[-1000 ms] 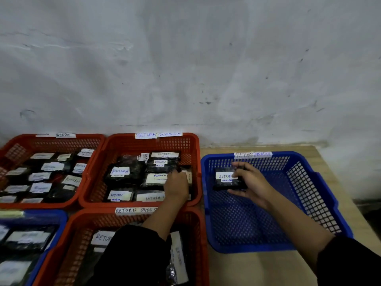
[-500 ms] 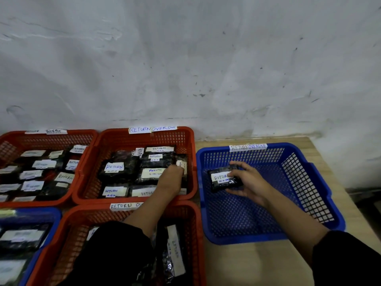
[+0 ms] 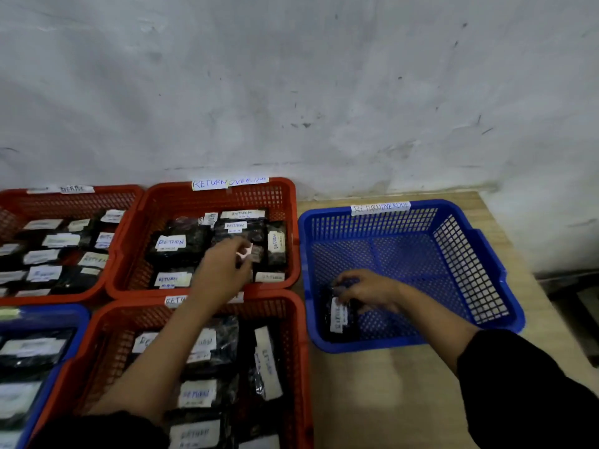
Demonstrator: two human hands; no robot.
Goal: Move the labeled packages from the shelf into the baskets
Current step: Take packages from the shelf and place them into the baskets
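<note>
Wall (image 3: pixel 291 76), grey-white and scuffed, fills the upper half of the view and closes off the far side of the wooden tabletop (image 3: pixel 389 400), whose right edge drops away toward a dark floor. Bare wood shows in front of and to the right of the blue basket (image 3: pixel 486 286), giving open room there; to its left the baskets stand packed rim to rim.

That blue basket, tagged "RETURN OVERDUE" on its far rim, holds a single dark package (image 3: pixel 340 315) in its near-left corner, close against the left wall; most of its mesh floor is bare. The package lies flat with its long axis running from near to far, its white label (image 3: pixel 337 314) following the same line. The right hand (image 3: pixel 366 290) rests on the package's far end, fingers curled down over it; motion blur keeps me from telling whether they grip or only touch.

Left of it, the far red basket (image 3: pixel 210 196) carries the same tag and many labelled packages. The left hand (image 3: pixel 223 264) hovers inside it, fingers bent and pinching a small pale label edge at a package (image 3: pixel 249 251). The near red basket (image 3: pixel 291 319) under that forearm is also full. Another red basket (image 3: pixel 64 196) and a second blue basket (image 3: pixel 48 312) sit at the left edge.
</note>
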